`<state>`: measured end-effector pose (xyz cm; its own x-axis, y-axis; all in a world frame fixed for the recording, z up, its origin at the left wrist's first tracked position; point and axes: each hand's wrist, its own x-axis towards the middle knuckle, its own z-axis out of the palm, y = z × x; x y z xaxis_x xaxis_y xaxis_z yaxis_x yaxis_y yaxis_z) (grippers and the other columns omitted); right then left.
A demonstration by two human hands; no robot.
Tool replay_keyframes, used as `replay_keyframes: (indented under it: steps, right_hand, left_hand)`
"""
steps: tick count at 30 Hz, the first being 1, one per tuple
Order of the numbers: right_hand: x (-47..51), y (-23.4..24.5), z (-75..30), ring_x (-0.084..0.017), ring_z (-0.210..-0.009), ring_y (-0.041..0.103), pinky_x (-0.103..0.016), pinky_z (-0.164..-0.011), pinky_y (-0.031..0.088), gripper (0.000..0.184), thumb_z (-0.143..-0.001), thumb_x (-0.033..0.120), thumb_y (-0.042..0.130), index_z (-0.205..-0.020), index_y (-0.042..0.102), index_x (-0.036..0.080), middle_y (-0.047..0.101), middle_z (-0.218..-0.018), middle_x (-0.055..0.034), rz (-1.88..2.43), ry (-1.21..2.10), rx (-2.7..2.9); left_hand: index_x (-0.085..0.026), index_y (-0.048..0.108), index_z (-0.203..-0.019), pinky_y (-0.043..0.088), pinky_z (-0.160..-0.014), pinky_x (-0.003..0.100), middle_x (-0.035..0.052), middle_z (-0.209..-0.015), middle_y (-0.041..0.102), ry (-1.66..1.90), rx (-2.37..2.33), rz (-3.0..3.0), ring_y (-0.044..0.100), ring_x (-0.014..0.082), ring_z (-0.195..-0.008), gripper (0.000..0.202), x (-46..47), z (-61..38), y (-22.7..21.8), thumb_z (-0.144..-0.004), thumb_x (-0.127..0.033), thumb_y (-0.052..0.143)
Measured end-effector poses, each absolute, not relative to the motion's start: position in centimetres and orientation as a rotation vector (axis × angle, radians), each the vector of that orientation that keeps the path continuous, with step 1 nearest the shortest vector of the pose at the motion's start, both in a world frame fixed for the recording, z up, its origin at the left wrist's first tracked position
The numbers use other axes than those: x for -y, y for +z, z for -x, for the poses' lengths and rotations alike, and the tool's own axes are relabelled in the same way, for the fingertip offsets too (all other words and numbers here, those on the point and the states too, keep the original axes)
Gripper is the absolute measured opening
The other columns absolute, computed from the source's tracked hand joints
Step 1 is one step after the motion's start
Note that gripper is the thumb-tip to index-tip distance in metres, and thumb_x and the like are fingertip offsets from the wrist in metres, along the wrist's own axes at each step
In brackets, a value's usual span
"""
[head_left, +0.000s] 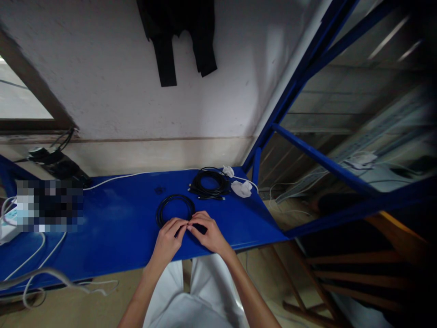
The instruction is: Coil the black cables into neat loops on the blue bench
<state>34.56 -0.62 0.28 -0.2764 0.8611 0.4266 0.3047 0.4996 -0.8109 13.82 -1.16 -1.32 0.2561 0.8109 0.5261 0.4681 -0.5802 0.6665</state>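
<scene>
A black cable (175, 197) lies wound in a ring on the blue table, its near side covered by my fingers. My left hand (168, 237) pinches at the near right part of this ring, thumb and fingertips together. Meeting it there, my right hand (209, 233) is also closed, its fingertips touching the left ones. Whatever small part sits between the fingertips is too small to make out. Beyond the hands rests a thicker bundle of coiled black cables (209, 184), with plug ends showing at its edges. Small dark pieces (160, 189) lie left of that bundle.
The blue table (119, 228) runs along the wall. Crumpled white material (241, 188) lies at its back right. A white power strip (10, 228) and white cords are at the left, near a black cylindrical object (59, 166). A blue metal frame (290, 100) rises on the right, above a wooden chair (355, 275).
</scene>
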Motion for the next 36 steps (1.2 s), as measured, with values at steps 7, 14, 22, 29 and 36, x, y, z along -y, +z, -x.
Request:
replay_keyframes:
  steps: [7,14,22,29,36]
  right_hand:
    - [0.59,0.3,-34.48,-0.028,-0.113,0.069,-0.048,-0.102,0.058,0.013,-0.106,0.034,0.072,-0.104,0.082,0.027,0.081,-0.103,-0.008,1.0,0.755,1.819]
    - [0.62,0.23,-34.48,-0.027,-0.114,0.068,-0.046,-0.102,0.058,0.015,-0.108,0.033,0.067,-0.104,0.08,0.026,0.079,-0.104,-0.0082,1.028,0.761,1.825]
    - [0.66,0.01,-34.38,-0.026,-0.115,0.066,-0.044,-0.102,0.056,0.014,-0.109,0.032,0.064,-0.104,0.075,0.025,0.075,-0.107,-0.009,1.06,0.773,1.796]
    - [0.6,-0.24,-34.45,-0.026,-0.115,0.066,-0.043,-0.101,0.056,0.007,-0.104,0.024,0.067,-0.099,0.073,0.025,0.075,-0.105,-0.008,1.046,0.771,1.815]
    - [0.64,-0.36,-34.39,-0.026,-0.117,0.066,-0.042,-0.103,0.055,0.01,-0.098,0.016,0.07,-0.094,0.071,0.025,0.075,-0.1,-0.0059,1.024,0.777,1.815]
  left_hand:
    - [-0.023,0.068,-0.103,0.06,-0.093,0.038,0.007,-0.102,0.074,1.216,-1.199,-2.189,0.073,0.0217,-0.097,0.014,1.17,-13.89,-0.81,-0.111,-0.024,0.057]
    - [-0.023,0.067,-0.103,0.06,-0.094,0.038,0.0063,-0.103,0.074,1.216,-1.193,-2.202,0.073,0.0215,-0.098,0.011,1.11,-14.03,-1.14,-0.11,-0.023,0.059]
    - [-0.024,0.066,-0.106,0.061,-0.095,0.039,0.0073,-0.104,0.074,1.226,-1.184,-2.151,0.074,0.0221,-0.1,0.012,1.21,-14.03,-1.14,-0.111,-0.024,0.055]
    - [-0.024,0.067,-0.105,0.061,-0.096,0.037,0.0066,-0.105,0.076,1.222,-1.187,-2.065,0.075,0.0211,-0.102,0.011,1.31,-13.89,-0.75,-0.109,-0.022,0.058]
    - [-0.024,0.068,-0.108,0.06,-0.092,0.037,0.0063,-0.104,0.076,1.193,-1.261,-2.075,0.075,0.0215,-0.097,0.012,1.31,-13.88,-1.03,-0.111,-0.024,0.056]
